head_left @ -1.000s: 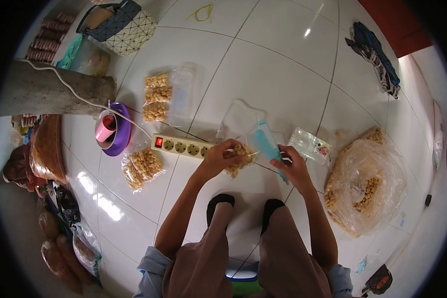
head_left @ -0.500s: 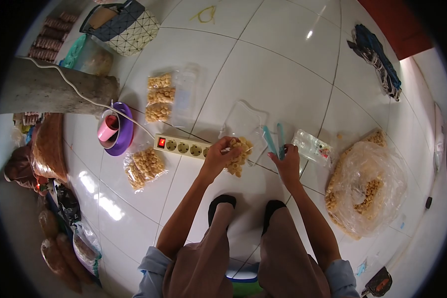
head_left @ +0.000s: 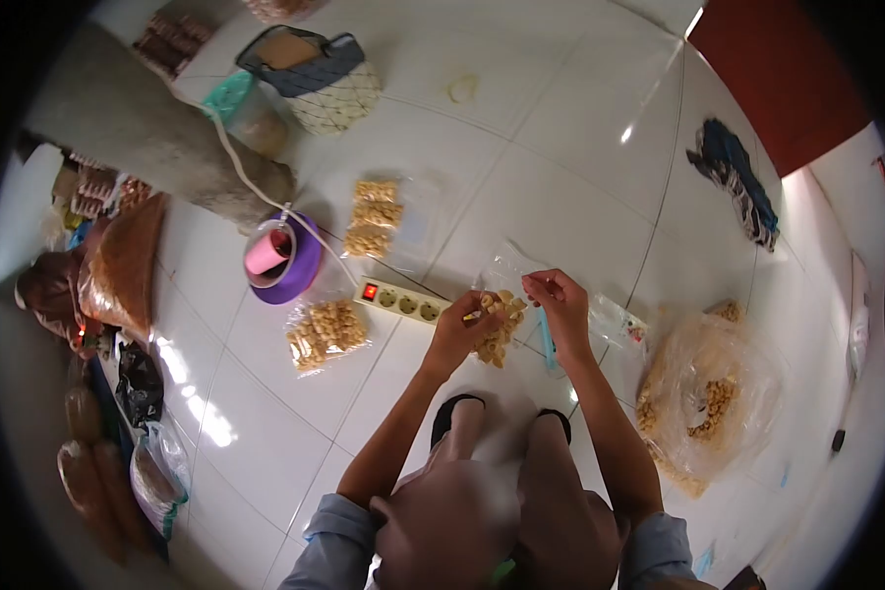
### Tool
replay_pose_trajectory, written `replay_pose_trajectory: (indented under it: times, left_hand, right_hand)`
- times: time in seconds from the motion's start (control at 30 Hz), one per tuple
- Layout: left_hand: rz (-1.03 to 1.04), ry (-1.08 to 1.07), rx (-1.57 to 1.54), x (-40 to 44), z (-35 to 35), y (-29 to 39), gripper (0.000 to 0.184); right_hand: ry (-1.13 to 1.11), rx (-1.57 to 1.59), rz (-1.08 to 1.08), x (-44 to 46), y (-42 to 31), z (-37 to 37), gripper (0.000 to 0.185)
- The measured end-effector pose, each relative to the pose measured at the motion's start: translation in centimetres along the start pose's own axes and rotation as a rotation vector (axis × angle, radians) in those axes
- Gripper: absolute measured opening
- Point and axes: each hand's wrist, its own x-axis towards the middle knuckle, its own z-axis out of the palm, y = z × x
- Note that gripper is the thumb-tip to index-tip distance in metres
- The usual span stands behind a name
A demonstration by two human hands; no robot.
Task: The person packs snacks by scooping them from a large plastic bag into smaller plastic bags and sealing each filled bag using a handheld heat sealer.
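Note:
My left hand (head_left: pixel 454 334) is closed on the edge of a small clear bag of yellow ring-shaped snacks (head_left: pixel 498 342), held just above the floor. My right hand (head_left: pixel 563 303) is raised at the bag's right side, thumb and fingertips pinched together; what they hold, if anything, is too small to make out. Below that hand lies a light-blue long-armed tool (head_left: pixel 548 346), partly hidden by the wrist. A cream power strip (head_left: pixel 403 300) with a lit red switch sits beside my left hand. Behind my hands is a clear plastic sheet or bag (head_left: pixel 506 261).
Filled snack bags (head_left: pixel 326 334) lie left, with a packet in several sections (head_left: pixel 373 218) farther back. A purple basin (head_left: pixel 300 278) holds a pink cup (head_left: pixel 267 253). At right are a clear packet (head_left: pixel 615 324) and a large open snack bag (head_left: pixel 747 344). A concrete pillar (head_left: pixel 147 128) stands left.
My right hand has let go of the light-blue tool, now on the floor, and has moved up beside the snack bag. My left hand still holds the bag. The camera view has shifted.

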Motion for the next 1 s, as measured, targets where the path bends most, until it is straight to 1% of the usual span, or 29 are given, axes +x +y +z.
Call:
replay_pose_trajectory:
  times: [0.1,0.17,0.2,0.27,0.37,0.4,0.43,0.5,0.53,0.6,0.63,0.7,0.73,0.77,0.8,0.83,0.87,0.9,0.93,0.97,1.0]
  left_hand:
    - [0.051,0.043,-0.028,-3.2,-1.6,2.7,0.025]
    - [0.086,0.095,0.000,-5.5,-3.1,4.4,0.025]
    - [0.114,0.118,0.001,-6.8,-4.0,5.2,0.025]
    - [0.148,0.190,-0.037,-9.5,-5.9,6.5,0.031]
    - [0.175,0.323,-0.048,-13.2,-9.2,8.1,0.032]
    - [0.196,0.372,-0.073,-14.2,-10.3,8.5,0.033]
    - [0.211,0.404,-0.079,-14.8,-11.4,8.4,0.033]
    - [0.323,0.500,-0.246,-14.9,-13.8,6.9,0.029]
    - [0.332,0.523,-0.254,-15.0,-15.0,6.0,0.029]
    - [0.252,0.633,-0.201,-15.0,-17.1,3.7,0.030]
    - [0.248,0.650,-0.209,-14.7,-18.2,2.5,0.030]
    - [0.093,0.742,-0.272,-13.8,-20.0,-0.5,0.045]
    - [0.089,0.792,-0.303,-13.2,-20.8,-2.6,0.049]
    - [0.065,0.802,-0.314,-12.3,-21.5,-4.6,0.049]
    - [0.079,0.868,-0.209,-11.7,-22.0,-6.6,0.050]
    - [0.092,0.929,-0.099,-11.0,-22.4,-8.6,0.052]
    - [0.112,0.952,-0.048,-10.3,-23.1,-10.4,0.054]
    - [0.089,0.955,-0.049,-10.1,-23.4,-11.0,0.054]
    - [0.123,0.981,0.078,-9.7,-23.9,-11.4,0.051]
    - [0.158,1.001,0.204,-9.2,-24.2,-11.7,0.049]
    - [0.145,1.047,0.124,-8.6,-24.5,-11.9,0.042]
  right_hand:
    - [-0.060,0.017,-0.052,-1.6,-3.7,2.3,0.020]
    - [-0.109,0.138,-0.067,-2.8,-6.2,4.3,0.019]
    - [-0.136,0.139,-0.091,-3.3,-7.3,5.3,0.019]
    - [-0.158,0.175,-0.114,-3.8,-9.0,7.5,0.017]
    - [-0.236,0.202,-0.129,-4.9,-11.2,11.9,0.018]
    - [-0.319,0.199,-0.097,-4.5,-10.5,13.4,0.020]
    - [-0.354,0.196,-0.103,-5.1,-10.1,15.4,0.020]
    - [-0.574,0.079,0.013,-6.3,-8.5,19.2,0.032]
    - [-0.659,-0.057,0.055,-6.7,-7.5,21.0,0.034]
    - [-0.806,-0.296,0.121,-6.9,-4.7,23.9,0.036]
    - [-0.839,-0.294,0.142,-6.5,-3.0,25.3,0.034]
    - [-0.792,-0.431,0.108,-5.4,0.5,27.7,0.034]
    - [-0.805,-0.438,0.129,-4.7,2.8,28.7,0.034]
    - [-0.705,-0.455,0.061,-4.0,5.1,29.6,0.038]
    - [-0.606,-0.473,-0.002,-3.6,7.6,30.1,0.043]
    - [-0.616,-0.479,0.027,-3.4,9.5,30.4,0.043]
    - [-0.580,-0.459,0.013,-3.1,11.2,30.8,0.044]
    - [-0.539,-0.438,-0.002,-3.0,12.0,31.2,0.046]
    - [-0.558,-0.420,0.076,-2.9,12.6,31.5,0.049]
    - [-0.557,-0.422,0.097,-2.7,13.1,31.8,0.049]
    - [-0.563,-0.427,0.062,-2.4,14.0,31.9,0.047]
